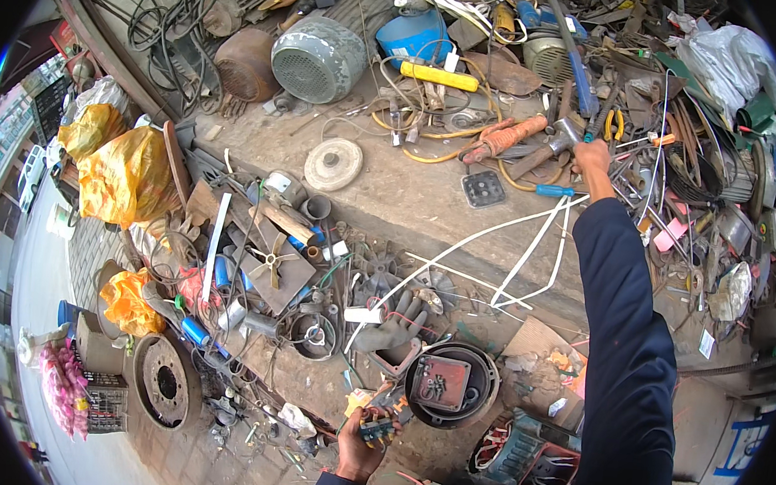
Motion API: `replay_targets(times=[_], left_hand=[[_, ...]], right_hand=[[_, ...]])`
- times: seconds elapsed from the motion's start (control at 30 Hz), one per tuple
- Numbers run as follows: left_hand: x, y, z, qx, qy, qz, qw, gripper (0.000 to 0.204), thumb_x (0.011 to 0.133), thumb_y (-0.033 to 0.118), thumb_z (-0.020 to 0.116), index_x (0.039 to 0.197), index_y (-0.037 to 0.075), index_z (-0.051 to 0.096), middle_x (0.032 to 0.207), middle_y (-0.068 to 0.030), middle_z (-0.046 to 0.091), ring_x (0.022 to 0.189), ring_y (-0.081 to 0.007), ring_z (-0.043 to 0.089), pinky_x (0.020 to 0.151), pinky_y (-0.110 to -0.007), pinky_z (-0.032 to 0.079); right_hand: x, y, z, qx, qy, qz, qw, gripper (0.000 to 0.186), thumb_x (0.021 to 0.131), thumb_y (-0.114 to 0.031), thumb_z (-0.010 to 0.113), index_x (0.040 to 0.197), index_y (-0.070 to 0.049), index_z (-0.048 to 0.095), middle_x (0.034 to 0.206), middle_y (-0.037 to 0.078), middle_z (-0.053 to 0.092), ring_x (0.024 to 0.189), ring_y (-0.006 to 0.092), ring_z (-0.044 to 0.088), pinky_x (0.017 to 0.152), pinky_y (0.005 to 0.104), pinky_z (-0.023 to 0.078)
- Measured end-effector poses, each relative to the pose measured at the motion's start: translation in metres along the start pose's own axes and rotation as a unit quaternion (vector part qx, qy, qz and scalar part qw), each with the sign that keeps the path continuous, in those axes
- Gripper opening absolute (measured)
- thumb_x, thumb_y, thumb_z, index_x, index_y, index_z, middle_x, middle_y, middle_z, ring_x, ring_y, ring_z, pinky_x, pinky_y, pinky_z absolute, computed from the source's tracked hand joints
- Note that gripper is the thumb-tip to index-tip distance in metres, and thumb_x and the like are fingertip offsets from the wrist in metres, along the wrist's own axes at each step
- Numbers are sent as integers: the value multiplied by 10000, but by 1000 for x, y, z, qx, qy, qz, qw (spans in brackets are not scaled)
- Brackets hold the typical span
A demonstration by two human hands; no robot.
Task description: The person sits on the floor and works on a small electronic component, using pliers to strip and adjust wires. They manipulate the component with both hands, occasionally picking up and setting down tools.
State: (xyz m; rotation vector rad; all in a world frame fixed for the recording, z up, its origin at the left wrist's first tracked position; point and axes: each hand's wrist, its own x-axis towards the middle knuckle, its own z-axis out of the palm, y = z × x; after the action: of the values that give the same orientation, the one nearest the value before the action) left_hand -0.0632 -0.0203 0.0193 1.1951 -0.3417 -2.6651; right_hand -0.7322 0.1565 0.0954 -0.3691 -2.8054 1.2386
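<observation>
In the lower middle, my left hand (358,448) is closed round a small green electrical part (377,429) with several coloured bits on it. My right hand (594,157) reaches far forward into the tool pile, its fingers curled; a bit of green shows at the fingertips, but what they grip is mostly hidden. Beside it lie a hammer (564,133) and a blue-handled screwdriver (553,191). An orange-wrapped tool (513,138) is just left of the hammer. Near my left hand stands a round black housing (481,388) with a red square tray (442,383) of small metal parts inside.
White strips (530,254) stretch across the concrete ledge. Motor housings (318,59) and a blue container (413,37) stand behind. A grey glove (390,329) lies above the black housing. Pliers (614,124) and scrap metal crowd the right. Yellow bags (131,177) sit left, above a rusty wheel (166,382).
</observation>
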Motion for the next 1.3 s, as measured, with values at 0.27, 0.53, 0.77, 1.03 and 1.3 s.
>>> replay_targets(times=[0.27, 0.53, 0.77, 1.03, 1.3], left_hand=[[-5, 9, 4, 2, -3, 4, 1000, 424, 1021, 386, 466, 1001, -5, 628, 1057, -175, 649, 912, -355, 640, 850, -448, 519], [-22, 13, 17, -49, -55, -48, 996, 397, 1006, 402, 512, 1002, 32, 654, 1064, -152, 661, 927, -336, 639, 839, -437, 528], [-64, 4, 36, -54, -125, -76, 988, 403, 1012, 432, 507, 1018, 62, 667, 1085, -124, 679, 957, -329, 649, 852, -434, 541], [-121, 2, 13, -88, -326, -25, 941, 396, 969, 383, 598, 1120, 19, 644, 1110, -167, 672, 1033, -364, 638, 889, -476, 543], [-222, -2, -10, -104, -375, -35, 921, 434, 1028, 357, 480, 1202, -6, 641, 1147, -177, 674, 1037, -343, 652, 899, -445, 563]], right_hand=[[15, 21, -12, 170, 170, -50, 969, 272, 813, -219, 616, 910, 35, 638, 886, 328, 687, 976, 475, 670, 892, 511, 501], [-82, -62, -125, 181, 180, -160, 953, 482, 898, -386, 633, 1004, 83, 606, 848, 202, 688, 653, 310, 613, 644, 451, 497], [-313, -90, -178, 180, -257, -54, 948, 234, 988, -316, 556, 1029, -102, 641, 648, -9, 500, 454, 86, 364, 388, 268, 303], [-593, -30, -306, 425, -490, -3, 761, 581, 901, -140, 605, 1441, 45, 496, 1367, 198, 613, 1074, 221, 653, 826, 310, 520], [-811, 51, -352, 493, -571, 84, 651, 370, 985, -223, 618, 1223, 59, 600, 1068, 194, 697, 1017, 330, 695, 942, 439, 530]])
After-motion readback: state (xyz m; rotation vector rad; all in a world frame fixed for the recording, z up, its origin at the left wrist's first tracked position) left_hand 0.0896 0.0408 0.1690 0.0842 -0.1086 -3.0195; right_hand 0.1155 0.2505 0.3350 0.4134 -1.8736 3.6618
